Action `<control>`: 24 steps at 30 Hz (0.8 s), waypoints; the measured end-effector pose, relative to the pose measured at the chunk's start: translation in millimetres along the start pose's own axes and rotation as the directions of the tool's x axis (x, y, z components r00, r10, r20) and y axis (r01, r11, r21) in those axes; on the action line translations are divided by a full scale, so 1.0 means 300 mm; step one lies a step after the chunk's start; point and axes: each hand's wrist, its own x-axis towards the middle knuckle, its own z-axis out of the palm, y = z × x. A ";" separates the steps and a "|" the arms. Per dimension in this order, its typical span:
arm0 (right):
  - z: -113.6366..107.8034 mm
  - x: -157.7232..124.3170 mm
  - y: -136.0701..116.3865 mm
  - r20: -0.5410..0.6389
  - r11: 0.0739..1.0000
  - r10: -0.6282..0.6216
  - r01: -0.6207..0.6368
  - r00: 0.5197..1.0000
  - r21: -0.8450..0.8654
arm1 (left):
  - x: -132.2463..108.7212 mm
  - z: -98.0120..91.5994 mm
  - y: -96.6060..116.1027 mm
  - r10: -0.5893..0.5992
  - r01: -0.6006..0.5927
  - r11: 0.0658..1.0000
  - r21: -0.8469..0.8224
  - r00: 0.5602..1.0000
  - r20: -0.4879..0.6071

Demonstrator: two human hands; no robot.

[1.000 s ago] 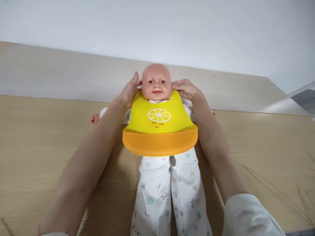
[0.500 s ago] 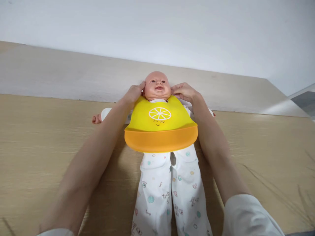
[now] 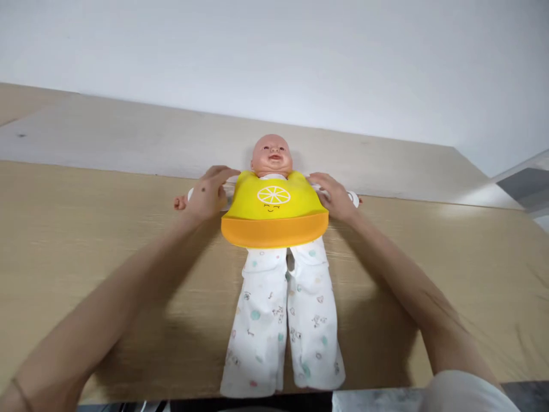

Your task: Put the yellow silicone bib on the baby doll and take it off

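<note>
A baby doll [image 3: 271, 152] lies on its back on the table, head away from me, arms stretched out sideways. It wears white printed trousers [image 3: 261, 320]. Over its chest lies a yellow bib [image 3: 274, 197] with a white citrus slice, a smiling face and an orange catch pocket [image 3: 275, 230]. My left hand [image 3: 210, 194] hovers over the doll's arm by the bib's left edge, fingers apart and bent. On the other side my right hand [image 3: 332, 194] is also open, its fingertips close to the bib's upper right edge; whether they touch it I cannot tell.
The wooden table [image 3: 107, 240] spreads out on both sides of the doll. Behind it runs a paler board [image 3: 180, 134], then a white wall [image 3: 274, 57]. Dark shapes show below the table's near edge.
Both my hands have come away from the sides of the doll's head and neck, moving outward and down beside the bib. My view has shifted back, showing the trouser ends and table edge.
</note>
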 end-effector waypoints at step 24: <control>-0.135 -0.159 -0.162 0.158 0.942 -0.077 0.020 0.984 0.336 | -0.271 -0.067 0.238 0.145 -0.075 0.949 -0.307 0.967 0.210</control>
